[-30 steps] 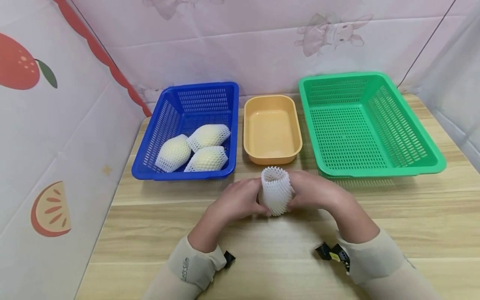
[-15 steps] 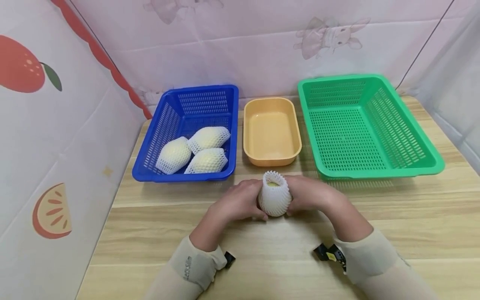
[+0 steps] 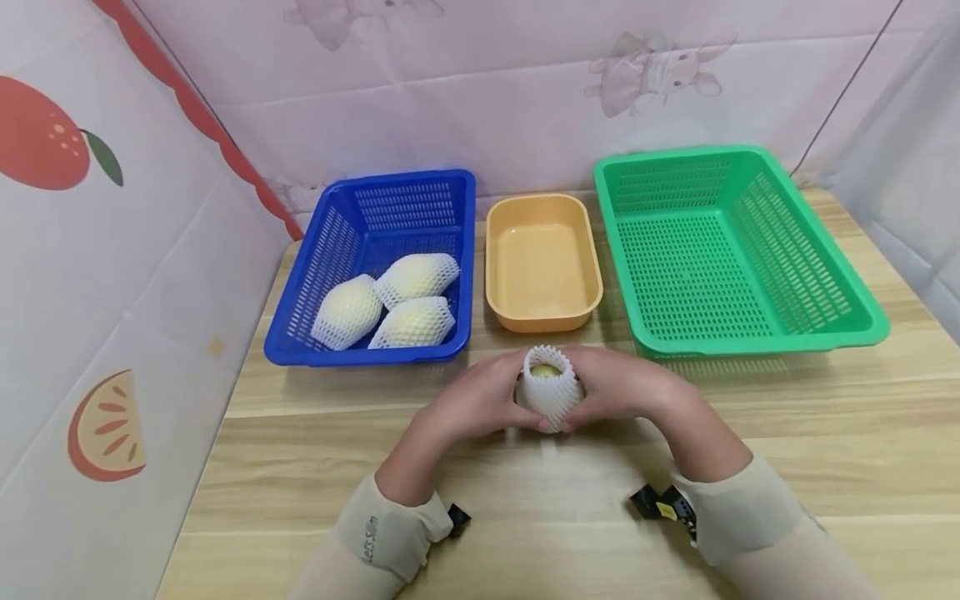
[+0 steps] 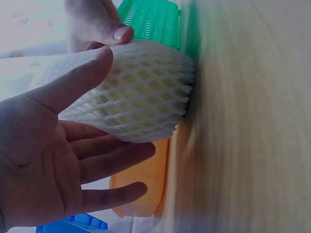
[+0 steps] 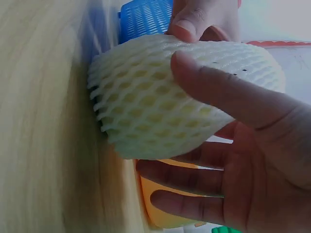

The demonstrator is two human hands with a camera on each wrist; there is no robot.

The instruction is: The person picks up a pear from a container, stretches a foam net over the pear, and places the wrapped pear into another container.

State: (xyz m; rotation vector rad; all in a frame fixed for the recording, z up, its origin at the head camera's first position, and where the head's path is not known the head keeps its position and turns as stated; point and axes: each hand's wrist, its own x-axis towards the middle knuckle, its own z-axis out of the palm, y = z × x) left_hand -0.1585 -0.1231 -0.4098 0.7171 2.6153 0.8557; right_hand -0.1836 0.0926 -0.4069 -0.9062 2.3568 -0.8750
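Between my two hands stands a pale yellow-green fruit in a white foam net sleeve (image 3: 551,402). The sleeve's ring-like mouth faces up, and the fruit's top (image 3: 545,370) shows inside it. My left hand (image 3: 491,396) grips its left side, thumb on the near face and fingers behind. From the other side my right hand (image 3: 618,385) holds it the same way, the thumbs nearly meeting. In both wrist views the yellowish fruit shows through the stretched mesh (image 4: 146,92), and the sleeve's lower edge (image 5: 99,109) is close to the tabletop.
Behind, left to right, are a blue basket (image 3: 367,357) with three net-wrapped fruits (image 3: 418,277), an orange-yellow tray (image 3: 543,258) and a green basket (image 3: 686,271). A wood-grain table (image 3: 555,533) carries everything. Printed walls (image 3: 480,108) close off the back and left.
The foam sleeve has come down over the fruit: its mouth sits lower and wider, and the fruit's top now shows inside. Both thumbs have closed in on the near face.
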